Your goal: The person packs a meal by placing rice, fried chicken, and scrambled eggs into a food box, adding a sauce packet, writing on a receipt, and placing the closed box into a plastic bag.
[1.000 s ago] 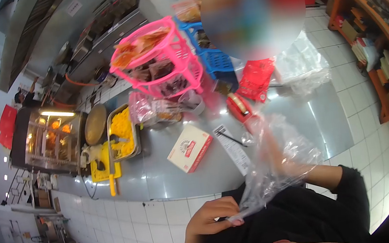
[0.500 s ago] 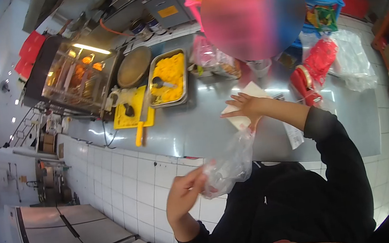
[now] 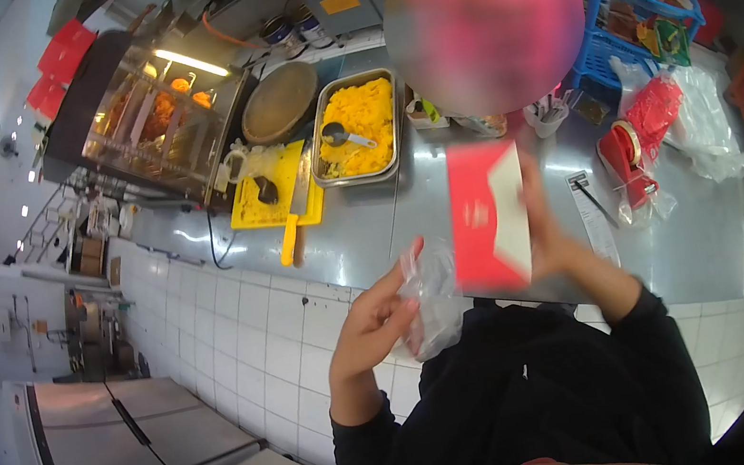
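My left hand (image 3: 374, 324) has its fingers closed on a clear plastic bag (image 3: 436, 305), which hangs crumpled in front of my body. My right hand (image 3: 545, 221) grips the right side of a red and cream folded paper piece (image 3: 480, 216), held up above the counter's front edge. Faint print shows on its red face, and motion blurs it slightly. Part of my right hand is hidden behind the paper. A printed slip (image 3: 593, 219) with a black pen (image 3: 592, 197) lies on the counter to the right of that hand.
On the steel counter (image 3: 372, 232) stand a pan (image 3: 354, 175) of yellow food with a scoop (image 3: 348, 135), and a yellow cutting board (image 3: 245, 218) with a yellow-handled knife (image 3: 292, 235). A lit glass cabinet (image 3: 149, 121) is left; red packages (image 3: 631, 160) and blue baskets (image 3: 598, 40) sit right.
My right hand, spread over pale paper on the counter before, now holds the paper raised with its red face showing. My left hand has moved slightly up and right with the plastic bag.
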### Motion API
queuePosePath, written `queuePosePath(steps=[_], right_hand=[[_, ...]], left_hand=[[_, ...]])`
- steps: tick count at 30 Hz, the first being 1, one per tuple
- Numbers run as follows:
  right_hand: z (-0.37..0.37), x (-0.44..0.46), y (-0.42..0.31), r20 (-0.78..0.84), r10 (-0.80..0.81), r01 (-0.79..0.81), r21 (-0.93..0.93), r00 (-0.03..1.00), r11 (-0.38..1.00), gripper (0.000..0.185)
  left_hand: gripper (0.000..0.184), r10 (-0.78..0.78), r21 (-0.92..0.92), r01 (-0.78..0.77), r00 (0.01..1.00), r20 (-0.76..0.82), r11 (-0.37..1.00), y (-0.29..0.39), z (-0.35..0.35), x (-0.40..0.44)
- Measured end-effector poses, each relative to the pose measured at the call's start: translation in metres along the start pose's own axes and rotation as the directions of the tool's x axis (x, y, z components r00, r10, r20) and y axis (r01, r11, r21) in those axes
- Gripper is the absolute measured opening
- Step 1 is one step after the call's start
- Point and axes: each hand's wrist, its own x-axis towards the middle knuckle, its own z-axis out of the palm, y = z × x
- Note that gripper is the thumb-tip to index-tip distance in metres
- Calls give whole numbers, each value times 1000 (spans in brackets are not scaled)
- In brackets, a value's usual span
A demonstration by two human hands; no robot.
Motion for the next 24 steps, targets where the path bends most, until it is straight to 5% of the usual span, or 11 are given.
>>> queuePosePath(steps=[2,5,7,10,13,15,16,18,20,21,24], right_hand=[[32,-21,53,10,339,-298,504,941,811,104],[78,19,-7,248,-388,416,-72,888,906,93],[71,37,-28,401,-252,355,-207,881,912,90],[63,51,-47,572,528,196,-772,628,604,74],[50,36,-19,670,458,342,-715,585,610,70],[38,17,-11,660,513,348,-738,549,578,62],[26,8,-13,633,535,312,-759,559,572,60],[-2,11,-58,402,781,211,-916,479,342,58],[-25,24,-123,253,867,127,-967,430,219,57],[-30,27,-147,211,910,112,-977,358,182,56],[-28,7,-194,513,614,336,-858,600,388,57]], left_hand=[[59,-11,45,10,1000,24,999,9,-7,11],[64,208,-167,-223,973,-103,961,21,-12,17],[68,298,-256,-329,942,-154,909,22,-19,10],[50,281,-59,-283,959,-42,957,2,-31,-2],[59,420,-110,-409,901,106,906,-16,-30,12],[35,481,-341,-515,857,-185,786,-32,-44,13],[24,558,-81,-638,721,-411,765,-53,-44,15],[15,676,-285,-627,727,118,725,-55,-80,32],[27,686,-447,-522,514,515,726,-59,-111,51],[27,673,-455,-499,485,559,738,-66,-116,61],[26,527,-218,-495,660,536,841,-83,-102,84]])
